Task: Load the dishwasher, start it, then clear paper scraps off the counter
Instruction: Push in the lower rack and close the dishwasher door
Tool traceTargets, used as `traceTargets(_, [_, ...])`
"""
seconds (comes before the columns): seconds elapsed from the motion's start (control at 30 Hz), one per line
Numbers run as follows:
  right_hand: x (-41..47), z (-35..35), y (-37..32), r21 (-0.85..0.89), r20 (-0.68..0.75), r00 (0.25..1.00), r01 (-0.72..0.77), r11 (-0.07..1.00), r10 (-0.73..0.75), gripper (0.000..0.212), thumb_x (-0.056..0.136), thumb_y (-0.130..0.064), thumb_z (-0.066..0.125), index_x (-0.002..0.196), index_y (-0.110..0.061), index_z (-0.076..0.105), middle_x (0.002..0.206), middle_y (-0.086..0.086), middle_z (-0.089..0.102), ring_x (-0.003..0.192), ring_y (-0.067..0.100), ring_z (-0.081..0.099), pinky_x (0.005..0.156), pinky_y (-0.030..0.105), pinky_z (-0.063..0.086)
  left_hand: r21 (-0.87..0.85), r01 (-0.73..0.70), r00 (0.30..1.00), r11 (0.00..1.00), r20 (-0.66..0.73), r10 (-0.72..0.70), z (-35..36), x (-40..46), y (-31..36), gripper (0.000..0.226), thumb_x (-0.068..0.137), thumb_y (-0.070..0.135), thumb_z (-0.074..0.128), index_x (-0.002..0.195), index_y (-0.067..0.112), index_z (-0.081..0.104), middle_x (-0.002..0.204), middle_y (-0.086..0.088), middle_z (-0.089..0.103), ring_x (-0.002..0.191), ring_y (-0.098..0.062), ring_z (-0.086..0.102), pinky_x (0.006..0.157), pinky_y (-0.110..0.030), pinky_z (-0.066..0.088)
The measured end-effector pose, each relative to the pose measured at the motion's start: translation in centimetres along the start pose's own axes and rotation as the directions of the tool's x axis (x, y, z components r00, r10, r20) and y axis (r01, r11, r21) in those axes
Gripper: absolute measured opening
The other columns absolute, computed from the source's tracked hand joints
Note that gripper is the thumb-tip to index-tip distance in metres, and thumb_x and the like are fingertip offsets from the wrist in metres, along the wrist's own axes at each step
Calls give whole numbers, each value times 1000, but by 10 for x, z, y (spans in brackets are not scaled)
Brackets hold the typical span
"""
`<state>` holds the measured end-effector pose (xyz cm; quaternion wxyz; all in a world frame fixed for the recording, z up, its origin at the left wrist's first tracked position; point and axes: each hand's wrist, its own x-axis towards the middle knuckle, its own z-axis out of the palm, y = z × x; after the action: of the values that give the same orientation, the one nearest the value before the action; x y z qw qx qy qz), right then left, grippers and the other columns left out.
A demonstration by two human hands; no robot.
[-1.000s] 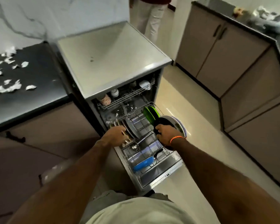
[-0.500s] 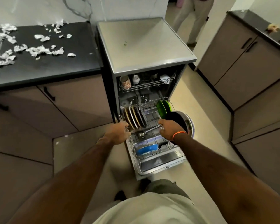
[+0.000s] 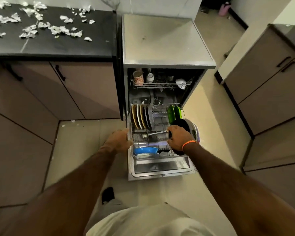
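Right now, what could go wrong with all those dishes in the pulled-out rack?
The ladle lies loose across the lower rack, so it might jam or rattle when pushed in. The black bowl and white bowl overhang the rack's right side and could catch the dishwasher frame.

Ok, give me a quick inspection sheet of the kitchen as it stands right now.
Surface: black stone counter, strewn with white paper scraps.
Job's things: open steel dishwasher; pulled-out lower wire rack holds upright plates, green plates, steel ladle, blue pan; floral mug in upper rack.
Clutter: a few scraps on the floor.
Hands: left hand grips the rack's left edge; right hand on its right side.
Cables: nothing seen.
Surroundings: beige cabinets, pink object far back.
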<state>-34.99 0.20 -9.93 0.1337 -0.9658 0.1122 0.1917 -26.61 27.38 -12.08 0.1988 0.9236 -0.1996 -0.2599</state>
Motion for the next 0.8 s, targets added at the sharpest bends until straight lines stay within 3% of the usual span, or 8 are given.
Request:
traceTargets(0.13, [-10, 6, 43, -49, 18, 999, 44, 998, -44, 71, 79, -38, 62, 144, -19, 44, 151, 7, 41, 136, 34, 42, 108, 50, 43, -30, 78, 997, 997, 17, -78, 37, -9, 36, 71, 93, 38, 68, 151, 8, 39, 146, -14, 53, 132, -28, 51, 110, -40, 41])
traceTargets(0.27, [-26, 17, 84, -114, 105, 994, 49, 992, -37, 74, 82, -38, 64, 150, -20, 38, 158, 8, 33, 143, 33, 33, 114, 52, 35, -69, 105, 993, 992, 69, -100, 82, -8, 48, 73, 80, 57, 66, 141, 21, 47, 134, -6, 61, 111, -23, 61, 101, -42, 52])
traceTargets(0.33, [-29, 24, 99, -122, 137, 990, 40, 992, -23, 73, 85, -35, 64, 152, -20, 35, 160, 8, 29, 145, 32, 29, 115, 52, 34, -66, 135, 987, 989, 94, -128, 105, 0, 43, 69, 79, 57, 65, 136, 23, 49, 127, -2, 64, 104, -19, 62, 97, -42, 55])
traceTargets(0.57, [11, 72, 134, -112, 185, 983, 13, 994, 8, 73, 91, -35, 60, 155, -21, 29, 163, 6, 23, 149, 29, 21, 119, 47, 25, 62, 139, 981, 988, 128, -146, 122, 40, 58, 77, 89, 49, 68, 152, 19, 37, 148, -5, 51, 130, -25, 50, 112, -43, 43])
traceTargets(0.8, [108, 191, 179, -113, 282, 960, 23, 993, 10, 74, 91, -30, 58, 156, -21, 24, 164, 4, 20, 151, 29, 18, 122, 48, 20, 191, 34, 957, 981, 277, -87, 232, 149, 13, 85, 93, 58, 58, 159, 21, 21, 168, -7, 16, 155, -28, 11, 126, -47, 15])
